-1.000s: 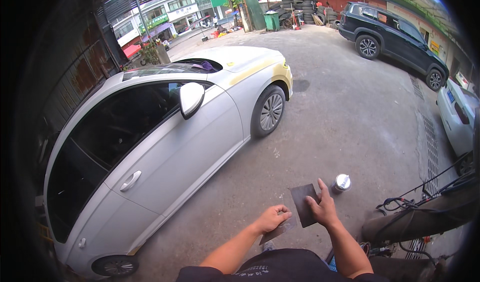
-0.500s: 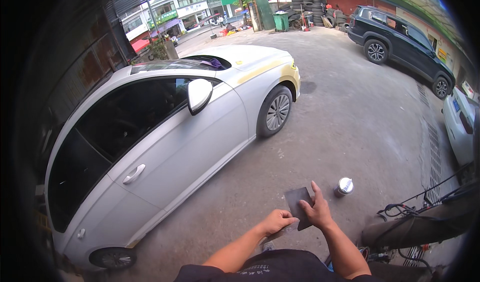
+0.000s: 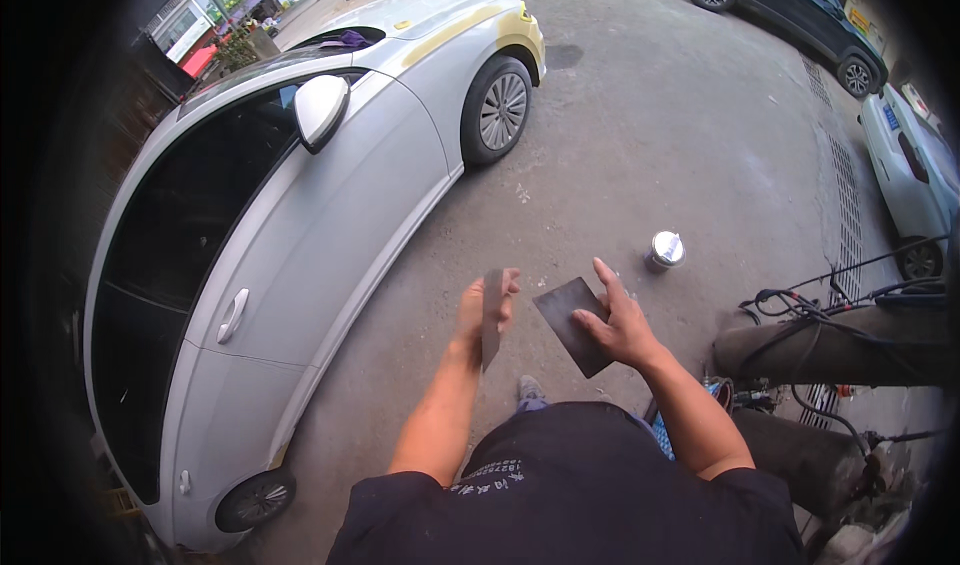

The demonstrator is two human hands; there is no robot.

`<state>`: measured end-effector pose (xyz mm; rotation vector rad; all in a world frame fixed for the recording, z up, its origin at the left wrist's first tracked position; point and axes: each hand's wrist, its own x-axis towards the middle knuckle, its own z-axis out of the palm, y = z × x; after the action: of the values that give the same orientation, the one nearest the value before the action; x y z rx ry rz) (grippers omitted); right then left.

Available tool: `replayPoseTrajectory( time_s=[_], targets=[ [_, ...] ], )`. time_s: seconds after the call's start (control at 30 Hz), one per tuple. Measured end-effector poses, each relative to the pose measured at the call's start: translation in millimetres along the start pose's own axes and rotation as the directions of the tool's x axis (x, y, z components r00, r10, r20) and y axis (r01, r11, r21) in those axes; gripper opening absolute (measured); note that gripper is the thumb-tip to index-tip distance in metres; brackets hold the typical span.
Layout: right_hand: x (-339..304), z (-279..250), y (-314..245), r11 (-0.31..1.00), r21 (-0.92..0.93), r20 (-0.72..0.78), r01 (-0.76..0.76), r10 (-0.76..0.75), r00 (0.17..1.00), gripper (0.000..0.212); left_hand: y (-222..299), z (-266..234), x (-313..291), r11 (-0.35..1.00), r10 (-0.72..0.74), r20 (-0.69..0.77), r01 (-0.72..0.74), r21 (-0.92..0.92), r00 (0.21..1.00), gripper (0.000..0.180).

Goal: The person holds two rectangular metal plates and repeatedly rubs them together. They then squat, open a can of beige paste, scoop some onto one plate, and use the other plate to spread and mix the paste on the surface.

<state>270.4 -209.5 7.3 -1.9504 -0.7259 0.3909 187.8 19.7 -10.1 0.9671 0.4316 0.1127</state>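
Note:
In my right hand (image 3: 622,325) is a flat, dark grey rectangular sheet (image 3: 570,323), its broad face turned up. The thumb presses on that face and the index finger points away from it. My left hand (image 3: 470,310) is closed on a second, narrower-looking grey sheet (image 3: 491,330), seen almost edge-on, with fingertips showing past its far side. A gap separates the two sheets. I cannot make out what they are made of. On the ground beyond my right hand stands a round can (image 3: 666,251) with a shiny silver top.
A white car (image 3: 350,205) with yellowish patches on its front fender stands along my left. Dark cables (image 3: 805,310) lie over a thick post (image 3: 830,345) at my right. Farther off are a dark SUV (image 3: 775,5), another white car (image 3: 910,160) and a floor drain grate (image 3: 845,190).
My hands have moved apart; before, they were close together at the right-hand sheet. The left hand has turned its own sheet up on edge. The view has tilted down.

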Motion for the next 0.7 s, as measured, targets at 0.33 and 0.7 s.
replayPoseTrajectory(
  time_s=[0.33,0.7],
  targets=[
    [2.2,1.2,3.1,0.998,0.057,-0.118,0.026,-0.019,0.993,0.070,-22.3,24.9,-9.7,0.999,-0.023,0.079,0.019,0.050,0.997,0.037],
    [7.7,9.2,9.3,0.994,0.109,-0.199,0.032,-0.009,0.980,0.062,-41.7,36.2,-17.1,0.962,-0.071,0.069,0.050,0.267,0.995,0.024]
  ],
)
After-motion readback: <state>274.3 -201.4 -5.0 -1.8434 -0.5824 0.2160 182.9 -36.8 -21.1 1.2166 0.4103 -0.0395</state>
